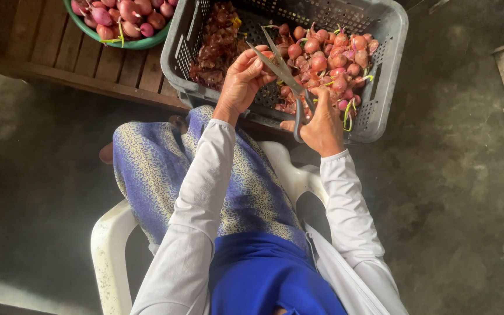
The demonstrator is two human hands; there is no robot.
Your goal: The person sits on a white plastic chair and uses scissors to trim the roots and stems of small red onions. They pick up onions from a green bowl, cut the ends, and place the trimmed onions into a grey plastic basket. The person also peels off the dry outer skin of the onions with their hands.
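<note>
Crates: one grey plastic crate (pixel 387 35) with slotted walls, standing on the slatted wooden surface (pixel 83 58), its near side at the surface's near edge.
Bowls: one green bowl (pixel 125 42) of peeled shallots, at the far left of the surface, just beside the crate.
Heaps in crate: two, a pile of dry brown skins (pixel 217 44) on the left and a heap of red shallots (pixel 333 55) with green sprouts on the right.
Scissors: one pair (pixel 284 73), blades parted, lying across the crate above the shallots.
Chairs: one white plastic chair (pixel 109 251) under the person.
Room: rough dark concrete floor (pixel 468 192); a pale wooden block at the right edge.
Left hand (pixel 243 79): raised over the crate, fingers (pixel 258 61) curled closed around a shallot at the scissor blades.
Right hand (pixel 322 125): at the crate's near wall, fingers closed through the scissor handles.
</note>
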